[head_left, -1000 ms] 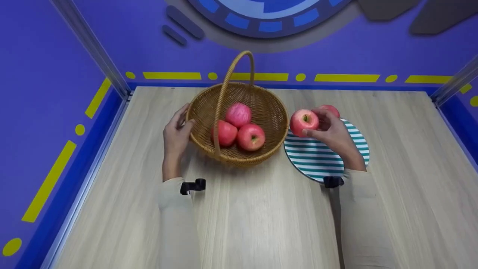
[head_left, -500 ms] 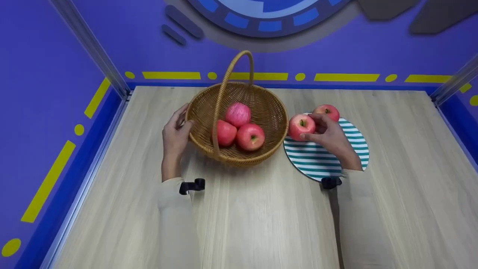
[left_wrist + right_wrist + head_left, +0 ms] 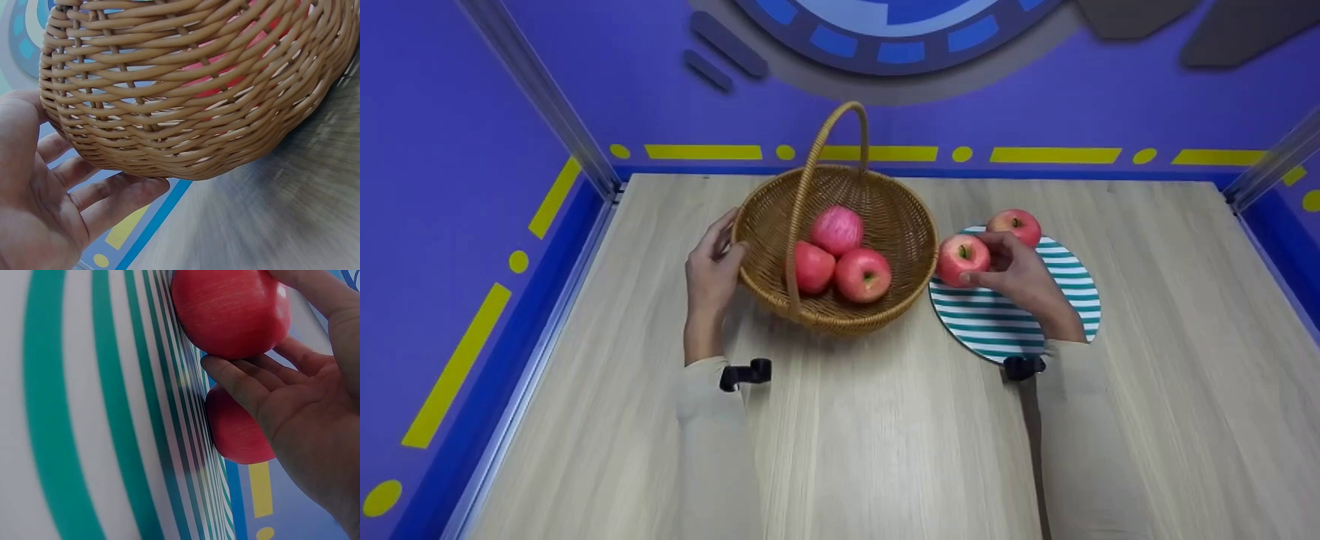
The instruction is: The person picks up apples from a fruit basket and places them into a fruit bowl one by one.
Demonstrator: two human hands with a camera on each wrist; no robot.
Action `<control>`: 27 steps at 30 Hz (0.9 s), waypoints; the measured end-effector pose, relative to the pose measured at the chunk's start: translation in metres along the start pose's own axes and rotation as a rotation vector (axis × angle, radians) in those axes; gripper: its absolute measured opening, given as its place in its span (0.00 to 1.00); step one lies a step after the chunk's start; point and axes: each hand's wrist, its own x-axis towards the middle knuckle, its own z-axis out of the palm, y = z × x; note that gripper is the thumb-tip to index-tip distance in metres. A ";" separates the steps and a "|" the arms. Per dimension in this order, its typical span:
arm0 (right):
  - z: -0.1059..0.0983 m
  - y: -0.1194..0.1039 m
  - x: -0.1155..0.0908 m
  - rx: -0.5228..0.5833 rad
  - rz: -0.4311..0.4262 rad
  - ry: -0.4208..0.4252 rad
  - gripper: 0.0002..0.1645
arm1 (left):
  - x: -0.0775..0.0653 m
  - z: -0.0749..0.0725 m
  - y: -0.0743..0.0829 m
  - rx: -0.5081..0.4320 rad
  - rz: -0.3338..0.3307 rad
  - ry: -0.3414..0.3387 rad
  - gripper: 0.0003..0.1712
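A wicker basket (image 3: 906,217) with an arched handle stands upright, with three red apples in its bottom. My left hand (image 3: 712,262) holds its left side, thumb at the rim and fingers along the outer wall; in the left wrist view the fingers (image 3: 121,197) lie against the weave. My right hand (image 3: 1020,277) grips a red apple (image 3: 962,261) between thumb and fingers over a round green-and-white striped plate (image 3: 990,322). In the right wrist view that apple (image 3: 230,312) is right at the striped surface. Another apple (image 3: 1014,225) sits at the plate's back edge.
The light wooden tabletop (image 3: 885,427) carries the basket at left centre and the plate to its right. Blue panels (image 3: 1035,112) with yellow marks rise at the back and sides. The basket's right rim is close to the held apple.
My right hand has come slightly left and toward me with its apple, lowering over the plate, and more of the back apple shows. The left hand and basket stay put.
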 end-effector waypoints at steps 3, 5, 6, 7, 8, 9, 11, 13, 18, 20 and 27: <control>-0.001 -0.001 0.000 -0.009 0.011 -0.008 0.47 | 0.000 0.000 0.000 0.001 -0.002 0.000 0.29; -0.002 -0.003 -0.001 -0.018 0.020 -0.015 0.47 | 0.000 0.000 0.001 0.000 -0.004 -0.003 0.29; -0.002 -0.004 -0.001 -0.021 0.024 -0.019 0.47 | 0.000 0.000 0.001 0.000 -0.005 -0.004 0.29; -0.002 -0.005 -0.001 -0.026 0.029 -0.023 0.48 | 0.000 0.000 0.001 0.000 -0.004 -0.004 0.29; -0.003 -0.006 -0.002 -0.031 0.032 -0.027 0.48 | 0.000 0.000 0.001 0.000 -0.004 -0.005 0.29; -0.003 -0.007 -0.002 -0.035 0.034 -0.030 0.48 | 0.000 0.000 0.001 -0.002 -0.004 -0.005 0.29; -0.003 -0.009 -0.003 -0.042 0.034 -0.039 0.49 | 0.000 0.000 0.001 -0.005 -0.003 -0.006 0.29; -0.004 -0.011 -0.004 -0.049 0.032 -0.047 0.49 | 0.000 -0.001 0.000 -0.021 -0.004 -0.010 0.29; -0.007 -0.015 -0.006 -0.058 0.016 -0.058 0.47 | -0.001 -0.001 -0.001 -0.054 -0.013 -0.022 0.29; -0.009 -0.019 -0.008 -0.053 0.019 -0.043 0.46 | -0.001 -0.001 -0.001 -0.051 -0.015 -0.022 0.29; -0.014 -0.038 -0.017 -0.025 0.005 0.068 0.45 | -0.001 -0.001 -0.002 -0.054 -0.014 -0.022 0.30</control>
